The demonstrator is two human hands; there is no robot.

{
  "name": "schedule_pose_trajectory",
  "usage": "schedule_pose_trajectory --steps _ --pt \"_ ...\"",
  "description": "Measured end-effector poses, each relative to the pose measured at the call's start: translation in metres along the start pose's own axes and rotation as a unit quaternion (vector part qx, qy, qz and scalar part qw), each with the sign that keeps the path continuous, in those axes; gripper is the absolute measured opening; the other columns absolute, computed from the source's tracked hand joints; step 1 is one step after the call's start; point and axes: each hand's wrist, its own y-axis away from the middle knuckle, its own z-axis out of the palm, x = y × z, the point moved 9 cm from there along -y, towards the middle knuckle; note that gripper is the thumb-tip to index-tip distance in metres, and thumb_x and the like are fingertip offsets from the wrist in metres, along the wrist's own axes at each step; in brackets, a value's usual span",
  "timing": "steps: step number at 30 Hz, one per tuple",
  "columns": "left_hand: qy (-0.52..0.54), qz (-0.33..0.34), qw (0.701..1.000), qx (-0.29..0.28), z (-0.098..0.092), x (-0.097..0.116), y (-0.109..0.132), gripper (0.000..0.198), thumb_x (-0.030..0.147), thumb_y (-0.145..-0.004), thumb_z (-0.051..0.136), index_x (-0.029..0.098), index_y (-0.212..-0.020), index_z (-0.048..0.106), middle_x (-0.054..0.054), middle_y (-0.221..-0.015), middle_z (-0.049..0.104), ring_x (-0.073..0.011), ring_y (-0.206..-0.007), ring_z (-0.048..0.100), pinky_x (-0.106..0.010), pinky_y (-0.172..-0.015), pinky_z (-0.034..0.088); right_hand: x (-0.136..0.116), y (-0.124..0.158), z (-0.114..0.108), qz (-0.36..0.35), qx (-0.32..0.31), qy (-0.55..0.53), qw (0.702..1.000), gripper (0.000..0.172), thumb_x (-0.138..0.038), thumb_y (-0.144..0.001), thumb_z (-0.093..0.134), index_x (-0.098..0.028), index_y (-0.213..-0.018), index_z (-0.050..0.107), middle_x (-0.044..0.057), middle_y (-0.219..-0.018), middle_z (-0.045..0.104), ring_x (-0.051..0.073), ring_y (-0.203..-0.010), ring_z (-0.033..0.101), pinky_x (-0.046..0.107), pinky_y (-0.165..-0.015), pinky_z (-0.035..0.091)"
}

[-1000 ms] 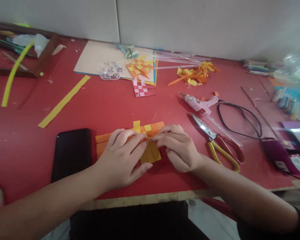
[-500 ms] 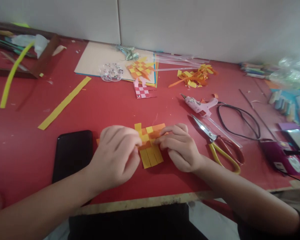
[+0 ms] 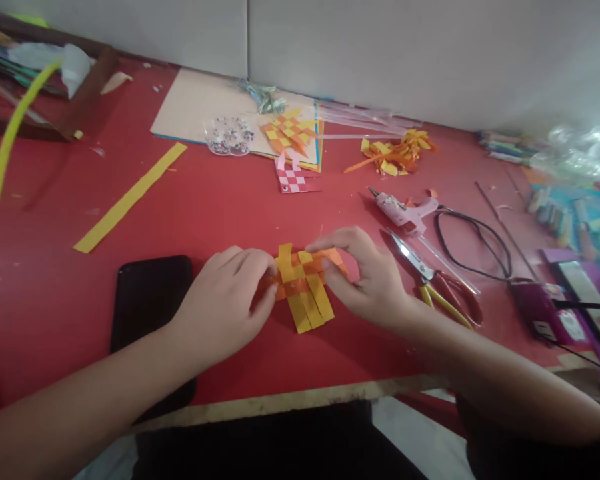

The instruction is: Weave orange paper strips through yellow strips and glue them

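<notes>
Orange and yellow paper strips, woven into a small mat [image 3: 304, 283], lay on the red table [image 3: 230, 213] between both hands. The left hand [image 3: 225, 310] pinched the mat's left edge while the right hand [image 3: 367, 280] gripped its right side with fingertips — a hold from both ends that seemingly kept the loose weave from sliding apart. A black phone [image 3: 153, 313] lay just beside the left wrist; scissors [image 3: 433, 280] and a pink glue gun [image 3: 405, 208] sat near the right — within easy reach.
</notes>
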Motion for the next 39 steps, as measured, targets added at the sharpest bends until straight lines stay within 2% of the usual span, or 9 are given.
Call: schedule_pose_trajectory --steps 2,5,9,14,17,22,27,30,39 --pt "0.004 -0.009 1.000 0.001 0.002 -0.003 0.001 0.005 0.022 -0.087 0.049 0.020 -0.092 0.048 -0.004 -0.086 0.060 -0.0218 -0.080 0.054 -0.038 -0.072 0.043 -0.001 -0.009 0.000 0.021 -0.001 -0.020 1.000 0.030 -0.010 -0.080 0.053 -0.022 -0.107 0.056 0.004 -0.102 0.070 0.020 -0.099 0.066 0.038 -0.086 0.052" --pt "0.013 -0.018 1.000 -0.006 0.005 -0.006 0.001 0.010 0.023 -0.086 0.052 0.020 -0.094 0.046 -0.004 -0.089 0.061 -0.0222 -0.083 0.056 -0.039 -0.075 0.045 -0.004 -0.019 0.009 0.023 -0.042 -0.035 0.998 0.033 -0.010 -0.080 0.052 -0.022 -0.111 0.054 0.006 -0.108 0.069 0.022 -0.106 0.064 0.040 -0.091 0.051" --pt "-0.005 -0.009 1.000 -0.017 0.007 -0.004 0.001 0.010 0.022 -0.085 0.053 0.020 -0.092 0.046 -0.005 -0.088 0.060 -0.0230 -0.082 0.054 -0.040 -0.074 0.045 0.000 -0.022 0.024 0.029 -0.092 -0.044 0.994 0.034 -0.011 -0.080 0.054 -0.023 -0.113 0.053 0.005 -0.109 0.069 0.022 -0.107 0.064 0.042 -0.092 0.049" --pt "-0.024 -0.004 0.999 -0.022 0.008 -0.004 0.001 0.008 0.022 -0.085 0.052 0.019 -0.090 0.047 -0.005 -0.085 0.059 -0.0241 -0.080 0.052 -0.040 -0.071 0.044 0.003 -0.018 0.036 0.032 -0.112 -0.070 0.991 0.040 -0.015 -0.080 0.058 -0.021 -0.119 0.051 0.006 -0.104 0.068 0.020 -0.101 0.063 0.039 -0.089 0.049" --pt "-0.036 0.002 0.999 -0.023 0.008 -0.003 0.001 0.007 0.023 -0.086 0.052 0.018 -0.089 0.049 -0.006 -0.084 0.057 -0.0248 -0.079 0.052 -0.040 -0.070 0.043 -0.003 -0.016 0.038 0.012 -0.127 -0.056 0.990 0.042 -0.013 -0.080 0.058 -0.019 -0.122 0.053 0.003 -0.092 0.067 0.019 -0.093 0.061 0.037 -0.086 0.047" --pt "-0.060 0.020 0.997 -0.043 0.013 0.000 0.000 0.005 0.023 -0.087 0.051 0.018 -0.086 0.051 -0.006 -0.082 0.057 -0.0254 -0.079 0.050 -0.041 -0.069 0.042 -0.011 -0.008 0.037 -0.042 -0.130 -0.001 0.991 0.022 -0.017 -0.086 0.056 -0.017 -0.105 0.067 0.006 -0.092 0.066 0.020 -0.089 0.056 0.037 -0.081 0.044" --pt "-0.056 0.020 0.997 -0.051 0.014 0.001 0.000 0.014 0.021 -0.086 0.052 0.016 -0.098 0.057 -0.007 -0.089 0.061 -0.0265 -0.084 0.051 -0.042 -0.073 0.044 -0.018 0.007 0.033 -0.106 -0.099 0.047 0.988 0.025 -0.014 -0.088 0.053 -0.015 -0.110 0.065 0.009 -0.100 0.066 0.021 -0.091 0.054 0.038 -0.081 0.043" --pt "-0.047 0.017 0.997 -0.056 0.013 0.001 0.001 0.018 0.021 -0.087 0.052 0.017 -0.102 0.060 -0.007 -0.092 0.062 -0.0261 -0.086 0.052 -0.042 -0.076 0.044 -0.023 0.014 0.031 -0.133 -0.094 0.064 0.985 0.022 -0.011 -0.088 0.050 -0.016 -0.102 0.067 0.008 -0.097 0.068 0.021 -0.089 0.054 0.038 -0.079 0.043" --pt "-0.037 0.014 0.998 -0.058 0.013 0.001 0.000 0.024 0.023 -0.091 0.050 0.018 -0.110 0.064 -0.007 -0.096 0.063 -0.0255 -0.089 0.053 -0.042 -0.078 0.045 -0.035 0.030 0.030 -0.213 -0.088 0.074 0.970 0.032 -0.007 -0.077 0.053 -0.015 -0.106 0.065 0.008 -0.106 0.071 0.024 -0.102 0.059 0.040 -0.084 0.045"
